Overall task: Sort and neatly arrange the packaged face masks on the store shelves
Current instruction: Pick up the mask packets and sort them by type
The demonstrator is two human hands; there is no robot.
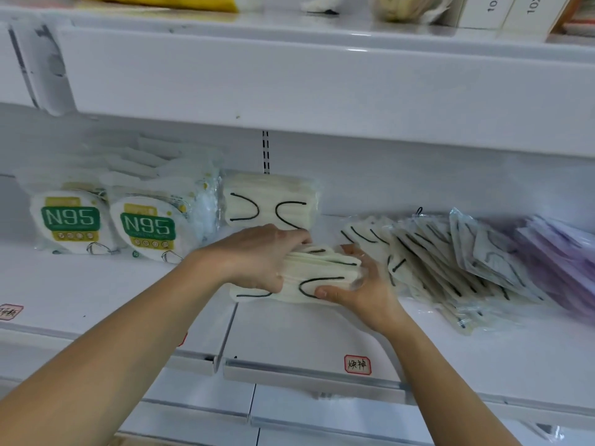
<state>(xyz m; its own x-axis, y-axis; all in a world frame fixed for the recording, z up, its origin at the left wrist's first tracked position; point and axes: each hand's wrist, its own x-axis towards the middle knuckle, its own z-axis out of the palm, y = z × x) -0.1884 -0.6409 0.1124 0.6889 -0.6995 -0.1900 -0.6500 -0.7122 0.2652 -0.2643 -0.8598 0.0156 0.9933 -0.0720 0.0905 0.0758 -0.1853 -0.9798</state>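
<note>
A pack of cream masks with black ear loops (318, 273) lies flat on the white shelf (306, 333), held between both hands. My left hand (257, 255) grips its left end from above, fingers curled over the top. My right hand (360, 284) holds its right end, thumb on top and fingers underneath. Behind it a matching cream pack (270, 204) stands upright against the back wall. To the right, several clear-wrapped cream mask packs (428, 268) lean in a slumped row.
Two N95 mask bags (106, 220) stand at the left with more white packs behind. Purple mask packs (557, 252) lean at the far right. An upper shelf (289, 78) overhangs closely. A red-bordered price label (357, 364) sits on the shelf's front edge.
</note>
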